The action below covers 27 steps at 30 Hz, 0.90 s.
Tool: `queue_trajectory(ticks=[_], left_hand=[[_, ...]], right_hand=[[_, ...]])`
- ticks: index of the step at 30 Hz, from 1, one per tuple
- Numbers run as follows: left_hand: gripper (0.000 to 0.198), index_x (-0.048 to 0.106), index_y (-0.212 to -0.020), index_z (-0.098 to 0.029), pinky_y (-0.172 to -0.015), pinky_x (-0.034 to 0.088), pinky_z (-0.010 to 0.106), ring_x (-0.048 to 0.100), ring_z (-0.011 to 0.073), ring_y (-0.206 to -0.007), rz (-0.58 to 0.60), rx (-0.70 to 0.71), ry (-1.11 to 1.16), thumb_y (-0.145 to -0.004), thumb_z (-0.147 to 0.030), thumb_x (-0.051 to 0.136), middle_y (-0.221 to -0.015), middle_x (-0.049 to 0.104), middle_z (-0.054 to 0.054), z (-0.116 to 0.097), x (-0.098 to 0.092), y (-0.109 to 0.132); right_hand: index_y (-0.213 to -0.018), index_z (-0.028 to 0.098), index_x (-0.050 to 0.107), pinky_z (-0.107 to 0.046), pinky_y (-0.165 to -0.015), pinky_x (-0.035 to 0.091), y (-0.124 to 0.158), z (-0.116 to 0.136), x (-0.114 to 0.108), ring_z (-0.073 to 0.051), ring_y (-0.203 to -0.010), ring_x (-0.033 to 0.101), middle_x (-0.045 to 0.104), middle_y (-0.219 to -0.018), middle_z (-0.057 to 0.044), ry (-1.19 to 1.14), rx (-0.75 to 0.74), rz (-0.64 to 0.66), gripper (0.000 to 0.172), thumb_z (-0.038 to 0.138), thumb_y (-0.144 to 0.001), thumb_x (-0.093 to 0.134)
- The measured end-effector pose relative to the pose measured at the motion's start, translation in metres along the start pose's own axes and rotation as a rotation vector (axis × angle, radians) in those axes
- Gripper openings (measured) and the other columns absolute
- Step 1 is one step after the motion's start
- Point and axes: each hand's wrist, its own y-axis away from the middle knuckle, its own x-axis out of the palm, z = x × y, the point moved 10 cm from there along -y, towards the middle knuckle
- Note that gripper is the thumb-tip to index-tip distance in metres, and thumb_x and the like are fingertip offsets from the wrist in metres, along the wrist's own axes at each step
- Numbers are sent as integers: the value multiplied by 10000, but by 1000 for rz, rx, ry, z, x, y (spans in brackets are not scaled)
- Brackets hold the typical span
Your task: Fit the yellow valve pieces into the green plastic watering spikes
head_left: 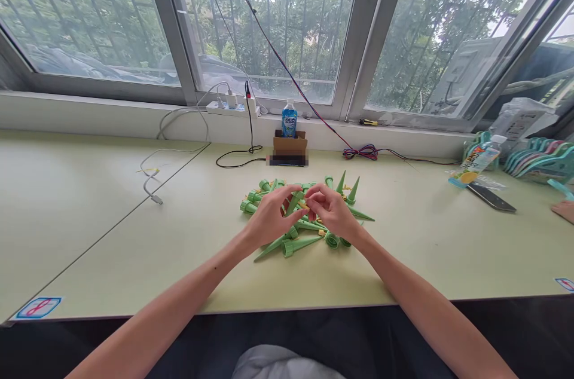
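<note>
My left hand (270, 213) is closed around a green plant watering spike (293, 202), held tilted above a pile of similar spikes. Beside it, my right hand (332, 210) pinches with thumb and forefinger at a small yellow piece (304, 205) against the side of that spike. The fingertips partly cover where the two meet. Below and around both hands lie several more green spikes (301, 244) with ribbed caps, some with small yellow valves (321, 232) on or near them. A couple of spikes (354, 190) stand point up at the back right of the pile.
Behind the pile stands a small cardboard box (290, 144) with a blue bottle (289, 119). Cables (361, 152) run along the sill. To the right are a drink bottle (479, 161), a phone (492, 197), hangers (540, 156) and another person's hand (563, 210). A white cable (150, 188) lies left.
</note>
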Motion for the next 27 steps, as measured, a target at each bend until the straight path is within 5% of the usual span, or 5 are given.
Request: queue_trajectory(ticks=[19, 27], left_hand=[[373, 585, -1179, -224, -616, 506, 277, 599, 157, -741, -3, 10, -3, -846, -376, 657, -1015, 672, 50, -2, 0, 0], [366, 598, -1156, -229, -598, 502, 268, 563, 129, -637, -31, -8, -9, -834, -388, 669, -854, 638, 14, 0, -4, 0]], right_hand=[[-897, 212, 514, -271, -551, 497, -1, -2, 0, -115, -538, 585, 604, -673, 27, -67, 69, 0, 189, 381, -880, 597], [-967, 212, 581, -274, -552, 505, 1, 0, -1, -127, -561, 587, 618, -725, -2, 54, -1, -17, 134, 330, -915, 547]])
